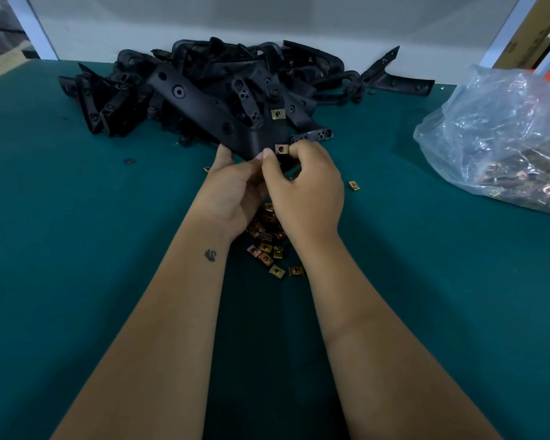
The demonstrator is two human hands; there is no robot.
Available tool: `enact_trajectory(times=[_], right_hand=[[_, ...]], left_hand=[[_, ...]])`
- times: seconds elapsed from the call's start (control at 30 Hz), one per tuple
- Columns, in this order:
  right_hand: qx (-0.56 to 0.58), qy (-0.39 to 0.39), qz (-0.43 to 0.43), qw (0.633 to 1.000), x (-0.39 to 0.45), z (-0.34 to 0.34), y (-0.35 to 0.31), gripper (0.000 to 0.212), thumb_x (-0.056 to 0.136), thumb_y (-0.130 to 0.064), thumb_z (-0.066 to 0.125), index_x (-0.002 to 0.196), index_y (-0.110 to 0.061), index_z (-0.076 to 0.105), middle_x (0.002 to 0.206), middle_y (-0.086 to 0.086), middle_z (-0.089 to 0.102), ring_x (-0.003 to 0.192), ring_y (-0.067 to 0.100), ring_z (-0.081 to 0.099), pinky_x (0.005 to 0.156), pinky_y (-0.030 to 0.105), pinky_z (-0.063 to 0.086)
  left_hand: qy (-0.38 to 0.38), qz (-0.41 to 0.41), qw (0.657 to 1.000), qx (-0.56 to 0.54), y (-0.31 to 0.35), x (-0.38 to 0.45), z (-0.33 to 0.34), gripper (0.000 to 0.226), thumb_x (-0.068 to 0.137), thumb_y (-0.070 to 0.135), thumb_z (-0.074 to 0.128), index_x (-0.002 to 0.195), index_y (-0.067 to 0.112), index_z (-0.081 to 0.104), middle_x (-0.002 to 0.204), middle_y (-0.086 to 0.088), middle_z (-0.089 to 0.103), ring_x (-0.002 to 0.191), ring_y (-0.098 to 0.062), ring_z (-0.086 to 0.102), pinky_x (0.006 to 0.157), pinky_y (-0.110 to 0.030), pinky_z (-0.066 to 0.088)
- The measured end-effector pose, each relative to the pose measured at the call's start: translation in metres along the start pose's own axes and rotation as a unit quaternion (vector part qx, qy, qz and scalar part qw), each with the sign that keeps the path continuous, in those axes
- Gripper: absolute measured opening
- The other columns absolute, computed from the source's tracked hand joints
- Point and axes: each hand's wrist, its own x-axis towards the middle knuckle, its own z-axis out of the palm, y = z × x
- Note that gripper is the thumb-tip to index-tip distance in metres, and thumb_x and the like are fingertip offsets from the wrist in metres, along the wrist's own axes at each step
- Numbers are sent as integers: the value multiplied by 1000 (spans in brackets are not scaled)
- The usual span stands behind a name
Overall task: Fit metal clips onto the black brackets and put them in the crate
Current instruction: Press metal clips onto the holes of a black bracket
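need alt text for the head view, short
Right hand pinches a metal clip onto a black bracket held by the left hand, over a green table. Loose clips lie below; bracket pile behind.

No text, label, brand, number or sign can be read here; the cardboard [534, 36] at the upper right and the box [2, 66] at the far left are both too blurred to show any print, and the small dark mark [211, 255] on the left forearm is a figure, not lettering
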Motion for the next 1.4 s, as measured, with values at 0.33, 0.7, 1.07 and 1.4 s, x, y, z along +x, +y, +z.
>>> enact_trajectory(times=[0.33, 0.7, 1.07, 1.4], right_hand=[[43, 12, 35, 998, 6, -4, 3, 30, 91, -41, 62, 112, -20, 63, 108, -11, 63, 95, -2, 51, 75, 7, 37], [61, 29, 30, 997, 5, -5, 0, 19, 91, -33, 63, 98, -16, 68, 94, -9, 66, 85, 5, 58, 72, 22, 45], [46, -3, 15, 999, 3, 2, 1, 25, 86, -38, 71, 97, -16, 68, 98, -6, 63, 82, 4, 55, 69, 24, 48], [39, 35, -49, 997, 1, -1, -1, 17, 83, -21, 73, 83, -5, 68, 84, 0, 63, 72, 15, 56, 63, 37, 47]], left_hand=[[-28, -8, 996, 79, 0, -3, 4, 56, 94, -16, 41, 125, 29, 56, 121, -7, 68, 99, -15, 70, 79, -27, 56], [-17, -27, 996, 79, 0, -5, 7, 59, 93, -17, 41, 135, 23, 50, 130, -14, 63, 113, -26, 64, 86, -32, 57], [57, -6, 998, -24, 1, 1, 0, 32, 97, -12, 41, 122, 0, 56, 97, -11, 71, 89, -19, 69, 82, -32, 59], [62, -32, 997, -30, 4, -2, 5, 29, 95, -14, 41, 105, 4, 61, 89, -8, 73, 78, -15, 72, 72, -29, 60]])
